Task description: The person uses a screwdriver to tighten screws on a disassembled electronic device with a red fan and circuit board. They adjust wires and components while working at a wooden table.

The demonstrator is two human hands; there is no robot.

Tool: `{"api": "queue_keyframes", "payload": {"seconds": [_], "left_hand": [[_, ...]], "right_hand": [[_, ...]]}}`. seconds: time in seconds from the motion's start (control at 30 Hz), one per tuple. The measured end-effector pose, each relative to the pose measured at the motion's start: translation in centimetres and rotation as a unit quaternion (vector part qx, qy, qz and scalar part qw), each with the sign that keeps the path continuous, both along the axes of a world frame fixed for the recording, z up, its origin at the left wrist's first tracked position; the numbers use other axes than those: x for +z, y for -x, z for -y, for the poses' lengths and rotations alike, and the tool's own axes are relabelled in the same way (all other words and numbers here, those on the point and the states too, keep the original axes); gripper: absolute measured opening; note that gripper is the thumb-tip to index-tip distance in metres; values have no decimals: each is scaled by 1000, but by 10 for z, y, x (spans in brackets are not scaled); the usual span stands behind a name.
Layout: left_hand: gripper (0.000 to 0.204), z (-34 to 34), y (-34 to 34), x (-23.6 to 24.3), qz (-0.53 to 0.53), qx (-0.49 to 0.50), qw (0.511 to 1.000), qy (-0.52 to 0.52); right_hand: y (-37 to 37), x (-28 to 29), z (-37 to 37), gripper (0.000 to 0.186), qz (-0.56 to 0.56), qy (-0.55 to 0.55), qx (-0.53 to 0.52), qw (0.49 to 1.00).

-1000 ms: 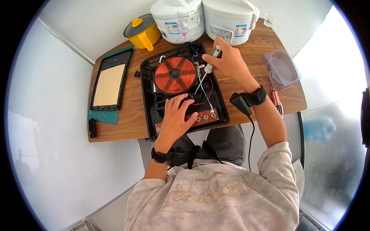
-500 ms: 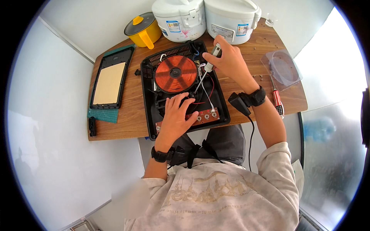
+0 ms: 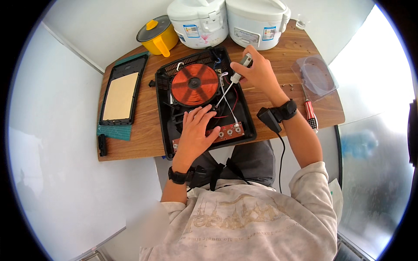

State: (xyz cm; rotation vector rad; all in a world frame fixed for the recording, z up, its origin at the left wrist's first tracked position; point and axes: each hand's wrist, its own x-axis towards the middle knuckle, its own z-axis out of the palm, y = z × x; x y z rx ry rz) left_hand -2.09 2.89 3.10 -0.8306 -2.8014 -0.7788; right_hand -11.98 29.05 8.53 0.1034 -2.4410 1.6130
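Note:
In front of me lies the opened black housing of an induction cooker (image 3: pixel 238 130), with a round copper coil (image 3: pixel 195 85) in its far part. My right hand (image 3: pixel 260 71) is closed round the pale handle of a screwdriver (image 3: pixel 235 78). Its shaft slants down to the left, and the tip meets a spot just below the coil's right edge. My left hand (image 3: pixel 198 132) rests over the near part of the housing, fingers spread, fingertips close to that tip. Partly under it runs a reddish-brown circuit board (image 3: pixel 228 132). What the left fingertips touch is hard to make out.
Left of the housing, a black cover panel (image 3: pixel 119 95) lies on a green cutting mat (image 3: pixel 115 132). Along the back stand a yellow pot (image 3: pixel 159 37) and two white rice cookers (image 3: pixel 198 24) (image 3: pixel 257 24). At right are a red-handled screwdriver (image 3: pixel 310 114), a clear plastic container (image 3: pixel 317 76) and small screws.
The whole view has shifted slightly, so the table's contents sit a little further left. Both hands keep nearly the same pose, the screwdriver still at the same spot.

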Motion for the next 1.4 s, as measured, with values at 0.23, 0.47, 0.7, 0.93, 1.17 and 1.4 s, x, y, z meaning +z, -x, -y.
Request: {"api": "queue_keyframes", "payload": {"seconds": [0.23,0.47,0.7,0.93,1.17,1.4], "left_hand": [[45,-1,0,0,-7,0,1000,-1],[45,1,0,0,8,-1,1000,7],[40,-1,0,7,12,-4,1000,2],[32,4,19,31,24,17,999,21],[14,-15,34,21,-61,12,998,22],[9,-24,40,27,-83,-4,990,115]], "right_hand": [[-9,-16,-11,41,47,81,-19,995],[-10,-27,-16,42,90,159,-18,983],[-33,6,-12,40,7,89,-32,995],[-96,12,-29,44,-115,0,-171,979],[-134,-64,-33,47,-76,-17,-202,976],[-154,-87,-35,45,-59,-3,-272,960]]}}
